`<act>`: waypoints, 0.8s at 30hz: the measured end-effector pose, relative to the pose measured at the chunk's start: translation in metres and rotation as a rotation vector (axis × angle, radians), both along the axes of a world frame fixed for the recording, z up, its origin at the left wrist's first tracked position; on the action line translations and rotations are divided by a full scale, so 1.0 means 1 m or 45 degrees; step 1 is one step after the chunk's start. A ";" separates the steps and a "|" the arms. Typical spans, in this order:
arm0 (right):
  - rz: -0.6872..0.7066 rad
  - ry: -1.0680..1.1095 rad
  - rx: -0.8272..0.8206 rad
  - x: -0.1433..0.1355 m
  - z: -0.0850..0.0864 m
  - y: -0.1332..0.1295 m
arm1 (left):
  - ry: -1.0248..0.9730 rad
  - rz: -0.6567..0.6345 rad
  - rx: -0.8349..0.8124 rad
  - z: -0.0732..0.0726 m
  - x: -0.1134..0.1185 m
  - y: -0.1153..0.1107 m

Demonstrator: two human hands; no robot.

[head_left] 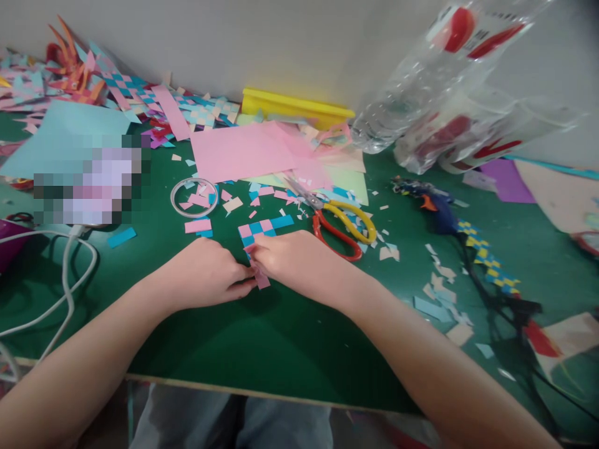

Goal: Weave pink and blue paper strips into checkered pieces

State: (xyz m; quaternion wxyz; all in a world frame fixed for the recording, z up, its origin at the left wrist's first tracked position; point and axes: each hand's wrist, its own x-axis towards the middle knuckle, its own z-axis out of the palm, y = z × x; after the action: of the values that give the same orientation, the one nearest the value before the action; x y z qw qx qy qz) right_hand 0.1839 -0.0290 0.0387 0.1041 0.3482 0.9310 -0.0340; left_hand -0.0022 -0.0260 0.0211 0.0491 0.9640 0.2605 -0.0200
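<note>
A small woven piece of pink and blue paper strips (256, 230) lies on the green table between my hands, one blue strip sticking out to the right. My right hand (285, 252) is closed on its lower part, fingertips pressed together. From the left, my left hand (210, 274) pinches the pink strip end (263, 280) that hangs toward me. Just beyond my right hand rest scissors (344, 218) with one yellow and one red handle, blades apart. A roll of clear tape (194, 197) lies behind my left hand, with a pink and blue paper bit (198, 226) near it.
Pink sheets (243, 149) and a yellow holder (299, 108) are at the back. Paper scraps (28, 93) pile at the back left. A pixelated object with a white cable (65, 280) lies left. Plastic cups (505, 131), a bottle (421, 75) and a glue gun (437, 212) are right.
</note>
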 end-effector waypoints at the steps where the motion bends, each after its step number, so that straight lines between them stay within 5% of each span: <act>1: 0.024 0.018 0.010 0.001 -0.002 0.001 | 0.003 0.002 0.000 0.000 0.000 0.000; 24: -0.140 0.404 -0.213 0.014 -0.021 0.007 | -0.090 0.009 0.103 0.000 -0.004 0.000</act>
State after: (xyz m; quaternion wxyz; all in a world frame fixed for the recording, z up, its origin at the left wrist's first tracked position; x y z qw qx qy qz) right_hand 0.1977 -0.0218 0.0178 -0.0173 0.3789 0.9093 -0.1712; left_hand -0.0061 -0.0260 0.0207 0.0194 0.9644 0.2627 0.0249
